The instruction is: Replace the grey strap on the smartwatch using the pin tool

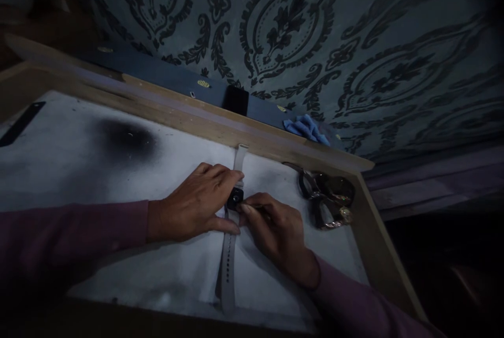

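A smartwatch [235, 199] with a dark case and a long pale grey strap lies stretched out on a white surface [157, 270]. The case shows a round spot in its middle, and one strap half has a row of holes. My left hand [197, 201] grips the watch from the left, fingers above the case and thumb across the strap below it. At the case's lower right edge, my right hand [277, 230] is closed in a pinch. A thin thing seems to show between its fingers, too dark to name.
Several watches or bracelets [326, 196] lie in a heap at the right. A wooden rim [181, 115] borders the surface. Behind it are a dark phone-like slab [236, 101] and a blue cloth [307, 128]. Another dark flat strip [23, 123] lies far left, and patterned wallpaper [287, 23] rises behind.
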Tool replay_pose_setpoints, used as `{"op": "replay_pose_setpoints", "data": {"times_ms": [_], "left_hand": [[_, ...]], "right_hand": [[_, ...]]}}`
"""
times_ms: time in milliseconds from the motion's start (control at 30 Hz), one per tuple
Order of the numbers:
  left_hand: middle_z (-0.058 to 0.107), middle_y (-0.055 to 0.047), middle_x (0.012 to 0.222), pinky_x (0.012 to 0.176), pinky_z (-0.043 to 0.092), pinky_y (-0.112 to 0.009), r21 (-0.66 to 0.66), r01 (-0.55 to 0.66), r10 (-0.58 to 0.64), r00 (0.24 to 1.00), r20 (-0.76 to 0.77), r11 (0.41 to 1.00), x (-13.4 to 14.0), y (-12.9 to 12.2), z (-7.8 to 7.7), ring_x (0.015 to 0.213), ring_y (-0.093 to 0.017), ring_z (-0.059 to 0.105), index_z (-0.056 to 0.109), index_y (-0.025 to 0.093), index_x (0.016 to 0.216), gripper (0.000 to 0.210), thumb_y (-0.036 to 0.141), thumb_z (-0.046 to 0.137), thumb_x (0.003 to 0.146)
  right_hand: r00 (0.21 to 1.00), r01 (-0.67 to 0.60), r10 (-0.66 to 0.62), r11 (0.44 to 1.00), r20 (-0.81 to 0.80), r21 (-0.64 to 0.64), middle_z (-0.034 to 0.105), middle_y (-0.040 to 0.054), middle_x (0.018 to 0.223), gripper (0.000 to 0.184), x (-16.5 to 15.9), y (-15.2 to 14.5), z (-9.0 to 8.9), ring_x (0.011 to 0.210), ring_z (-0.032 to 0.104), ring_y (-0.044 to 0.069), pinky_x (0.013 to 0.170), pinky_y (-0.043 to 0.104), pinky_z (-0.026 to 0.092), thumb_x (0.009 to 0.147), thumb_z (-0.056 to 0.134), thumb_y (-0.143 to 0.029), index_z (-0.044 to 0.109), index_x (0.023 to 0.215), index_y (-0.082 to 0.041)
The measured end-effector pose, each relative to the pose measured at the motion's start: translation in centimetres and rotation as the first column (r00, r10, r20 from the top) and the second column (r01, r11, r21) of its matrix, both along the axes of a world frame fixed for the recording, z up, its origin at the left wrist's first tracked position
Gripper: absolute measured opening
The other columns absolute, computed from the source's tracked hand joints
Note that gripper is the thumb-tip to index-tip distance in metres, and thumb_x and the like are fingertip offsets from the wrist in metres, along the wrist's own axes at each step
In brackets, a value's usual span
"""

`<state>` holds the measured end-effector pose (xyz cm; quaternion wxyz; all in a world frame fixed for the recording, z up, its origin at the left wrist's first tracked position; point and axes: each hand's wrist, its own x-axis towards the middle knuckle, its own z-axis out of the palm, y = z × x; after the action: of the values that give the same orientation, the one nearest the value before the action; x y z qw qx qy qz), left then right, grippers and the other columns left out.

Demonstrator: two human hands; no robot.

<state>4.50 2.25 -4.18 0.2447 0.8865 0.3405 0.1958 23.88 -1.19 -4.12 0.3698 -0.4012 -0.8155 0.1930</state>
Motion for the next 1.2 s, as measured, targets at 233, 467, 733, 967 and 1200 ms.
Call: {"op": "replay_pose_setpoints", "data": {"times_ms": [233,467,733,967,1200], "left_hand": [[0.059,-0.013,0.124,0.096,0.04,-0.041,0.023,0.0,0.0,1.0,-0.007,1.0,-0.04,0.03,-0.21,0.116,-0.03,0.054,0.042,0.015,0.126,0.076,0.048,0.083,0.072],[0.059,-0.012,0.124,0.096,0.039,-0.042,0.031,0.009,-0.009,1.0,0.006,0.999,-0.06,0.04,-0.33,0.118,-0.031,0.054,0.04,0.015,0.128,0.076,0.05,0.081,0.074],[0.058,-0.013,0.125,0.096,0.039,-0.043,0.032,0.013,-0.013,1.0,0.012,0.999,-0.09,0.03,-0.24,0.119,-0.031,0.053,0.039,0.016,0.13,0.073,0.047,0.079,0.077],[0.059,-0.011,0.125,0.096,0.039,-0.043,0.009,0.002,-0.002,1.0,0.01,1.0,-0.06,0.07,-0.21,0.118,-0.031,0.054,0.041,0.018,0.128,0.069,0.047,0.078,0.078],[0.06,-0.012,0.123,0.095,0.039,-0.042,0.017,0.002,-0.002,1.0,-0.009,1.0,0.05,0.06,-0.25,0.118,-0.031,0.053,0.042,0.016,0.126,0.07,0.045,0.081,0.076]], "right_hand": [[0.996,-0.057,0.05,0.995,0.072,0.086,0.065,-0.0013,0.07,0.013,0.08,-0.01,0.24,0.056,0.061,0.011,0.053,0.022,0.048,0.093,0.055,-0.01,0.058,0.094,-0.022],[1.0,-0.025,0.025,1.0,-0.003,0.012,0.064,-0.0026,0.067,0.011,0.35,-0.12,-0.46,0.055,0.063,0.01,0.05,0.019,0.047,0.094,0.055,-0.01,0.057,0.093,-0.021],[0.999,-0.011,0.008,0.998,0.044,0.059,0.066,-0.0015,0.068,0.012,0.4,-0.28,-0.45,0.055,0.063,0.011,0.052,0.02,0.048,0.094,0.054,-0.01,0.057,0.094,-0.021],[0.991,-0.041,0.028,0.994,0.128,0.105,0.066,-0.0001,0.07,0.013,0.25,-0.37,-0.04,0.059,0.063,0.012,0.056,0.022,0.049,0.093,0.053,-0.009,0.057,0.091,-0.021],[0.992,-0.08,0.064,0.986,0.108,0.145,0.066,0.0004,0.075,0.017,0.12,-0.33,-0.34,0.064,0.062,0.013,0.057,0.022,0.048,0.092,0.053,-0.007,0.057,0.096,-0.023]]}}
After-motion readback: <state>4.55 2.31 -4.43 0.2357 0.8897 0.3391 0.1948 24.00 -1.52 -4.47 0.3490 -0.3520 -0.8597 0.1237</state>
